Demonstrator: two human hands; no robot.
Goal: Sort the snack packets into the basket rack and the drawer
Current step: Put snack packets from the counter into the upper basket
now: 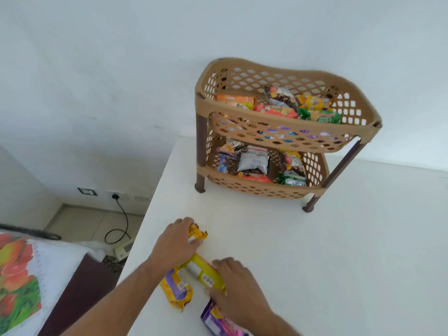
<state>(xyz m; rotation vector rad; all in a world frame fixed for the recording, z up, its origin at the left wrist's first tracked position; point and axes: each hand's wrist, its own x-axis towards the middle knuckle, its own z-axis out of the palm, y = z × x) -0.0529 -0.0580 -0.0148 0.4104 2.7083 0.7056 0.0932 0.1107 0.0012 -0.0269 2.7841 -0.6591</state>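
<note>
Purple packet: under my right hand, at counter's near edge.
Right hand: spread flat on yellow packet.
Left hand: pinching orange packet; nearer basket rack, which stands at counter's far edge.

- A single wide-angle camera, worn on the person's head, looked forward and steeply down over a white tabletop.
- Both forearms entered from the bottom edge, closest to the lens; the left hand and right hand sat low in the frame.
- The basket rack stood farther off, right of centre, against a white wall.
- At the left edge the view dropped past the table to the floor.
- Straight lines bowed towards the edges.
</note>
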